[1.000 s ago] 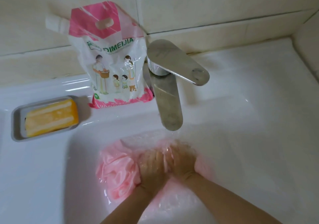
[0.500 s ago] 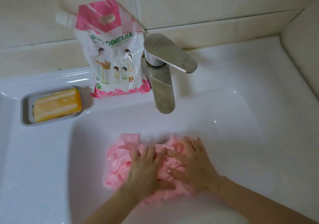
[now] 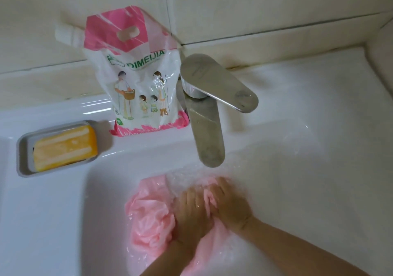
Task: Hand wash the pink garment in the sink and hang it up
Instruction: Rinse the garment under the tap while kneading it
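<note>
**Mid-wash: garment wet and in hand, rinsing and hanging left to do**

The pink garment (image 3: 148,218) lies bunched in the basin of the sink (image 3: 297,190), toward the near edge and just below the faucet (image 3: 207,131). Water (image 3: 191,175) runs from the spout onto the cloth and over the knuckles. Both hands are closed on the fabric. The left hand (image 3: 192,218) sits knuckles-up with its fingers bent down into the wad, and the right hand (image 3: 229,205) has its fingers curled round a fold between the two hands. They touch each other at the middle of the bundle, which looks like a rubbing or kneading grip — the spray blurs the fingertips, so the exact hold is hard to read.

On the back ledge a detergent pouch (image 3: 140,80) stands leaning on the tiled wall (image 3: 255,10), just beside the faucet base. On the left ledge a yellow soap bar (image 3: 63,148) rests in its grey soap dish (image 3: 23,148).

As a judgement, the work is at the scrubbing or rinsing stage. The cloth is soaked through and being worked under the stream. No clear suds show, so I cannot tell whether detergent has gone on. What remains — shutting off the tap, wringing the garment out, lifting it clear of the basin and hanging it. No hanger or line is in view, so the hanging spot lies outside this picture.
</note>
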Action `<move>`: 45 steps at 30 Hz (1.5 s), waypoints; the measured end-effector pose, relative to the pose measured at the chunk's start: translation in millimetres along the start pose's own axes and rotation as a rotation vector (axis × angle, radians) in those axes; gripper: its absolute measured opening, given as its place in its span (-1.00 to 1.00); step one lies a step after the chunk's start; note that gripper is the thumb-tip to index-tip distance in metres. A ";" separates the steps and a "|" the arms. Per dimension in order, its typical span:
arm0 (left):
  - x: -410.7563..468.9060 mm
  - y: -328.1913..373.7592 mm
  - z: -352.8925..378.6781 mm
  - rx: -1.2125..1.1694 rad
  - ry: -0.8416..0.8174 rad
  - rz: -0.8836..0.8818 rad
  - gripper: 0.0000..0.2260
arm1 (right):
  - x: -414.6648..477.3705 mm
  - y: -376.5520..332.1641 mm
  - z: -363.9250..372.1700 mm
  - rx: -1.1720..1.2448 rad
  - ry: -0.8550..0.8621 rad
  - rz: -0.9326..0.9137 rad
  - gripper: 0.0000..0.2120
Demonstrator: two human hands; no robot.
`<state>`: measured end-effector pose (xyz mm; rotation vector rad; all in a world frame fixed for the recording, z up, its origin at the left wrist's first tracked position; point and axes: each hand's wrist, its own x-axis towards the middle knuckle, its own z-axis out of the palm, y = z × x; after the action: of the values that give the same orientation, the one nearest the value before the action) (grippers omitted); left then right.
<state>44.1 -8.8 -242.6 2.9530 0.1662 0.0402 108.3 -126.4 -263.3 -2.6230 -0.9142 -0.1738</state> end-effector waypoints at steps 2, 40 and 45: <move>6.7 -2.3 1.8 -0.033 -0.008 0.012 -0.84 | 9.9 4.3 5.4 -0.003 0.044 0.000 -0.86; -88.9 -40.9 -87.0 -0.104 -0.545 -0.132 -0.27 | -7.5 -55.0 -70.3 0.481 -0.818 0.688 -0.34; -94.3 -30.8 -91.8 -0.098 -0.501 -0.215 -0.28 | -4.6 -52.8 -64.7 0.408 -0.869 0.668 -0.34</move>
<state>-56.3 27.2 -159.6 2.7243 0.3908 -0.6880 71.9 -114.6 -189.0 -2.4033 -0.1718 1.2420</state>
